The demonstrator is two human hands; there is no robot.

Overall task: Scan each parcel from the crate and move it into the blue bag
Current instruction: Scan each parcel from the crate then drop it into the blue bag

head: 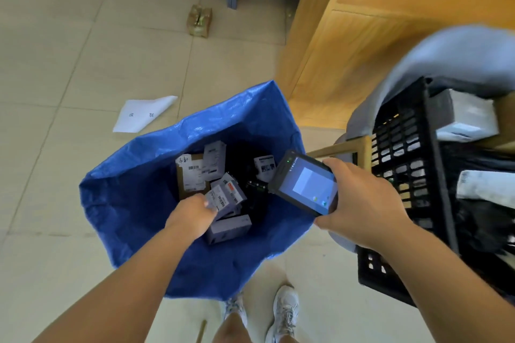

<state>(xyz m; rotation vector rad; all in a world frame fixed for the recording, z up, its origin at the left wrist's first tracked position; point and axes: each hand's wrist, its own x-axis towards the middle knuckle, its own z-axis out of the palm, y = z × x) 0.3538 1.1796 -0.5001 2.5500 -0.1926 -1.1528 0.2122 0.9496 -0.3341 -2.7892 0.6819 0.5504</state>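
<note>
The blue bag (139,198) stands open on the floor in front of me with several small boxed parcels inside. My left hand (192,214) reaches into its mouth and grips a small grey labelled parcel (225,195) above the others. My right hand (362,203) holds a black handheld scanner (305,184), screen lit, over the bag's right rim. The black plastic crate (412,175) sits to the right, with white and grey parcels (468,120) still inside.
A wooden cabinet (376,36) rises behind the crate. A grey cloth (446,64) drapes over the crate's far edge. A white sheet of paper (145,114) and a small golden package (199,21) lie on the tiled floor. My shoes (284,312) are below the bag.
</note>
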